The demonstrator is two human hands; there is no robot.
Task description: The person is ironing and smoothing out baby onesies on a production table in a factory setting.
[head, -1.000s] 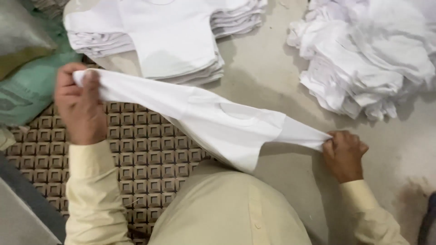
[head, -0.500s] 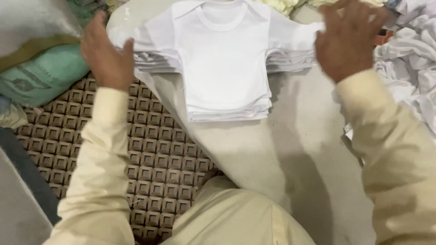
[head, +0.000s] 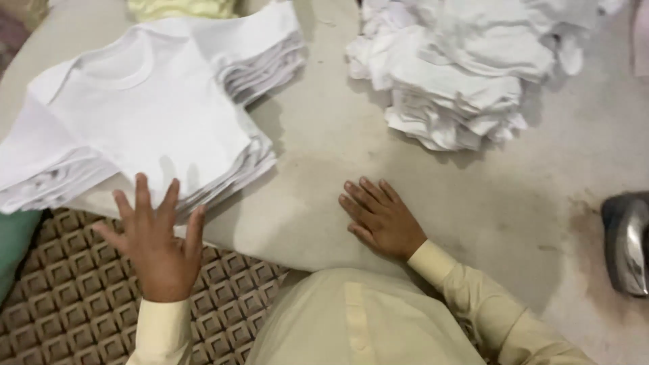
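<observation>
Having come down from up by the stack's (head: 145,115) sleeves half a second back, both hands now lying lower and nearer the body, empty. Sitting at upper left on the pale counter (head: 324,149), the stack: flat-folded white shirts, the top one spread neck-up with short sleeves out to either side, many layers showing along the right and lower edges. Lying well apart at upper right, a loose heap (head: 466,64) of unfolded white shirts, crumpled and sprawling. Peeking out beyond the stack, a bit of pale yellow cloth (head: 181,8). Covering the lower left below the counter's edge, a brown mat (head: 67,297) with a square pattern; showing at far right, part of a dark shiny object (head: 625,240), too cropped to tell what.

Hovering or resting at the stack's lower edge, the left hand (head: 157,247): fingers spread wide, fingertips just touching or overlapping the bottom hem, gripping nothing. Pressing flat on bare counter right of the stack and apart from it, the right hand (head: 382,220): fingers together and straight, clamped on nothing.

Judging by the look: thin cotton, soft, very light, limp, not fragile, not slippery but prone to sliding layer over layer. Taking one shirt best at both shoulders or by the hem corners; shifting the whole stack better from underneath, palms flat at opposite sides, to keep the folds from slumping.
</observation>
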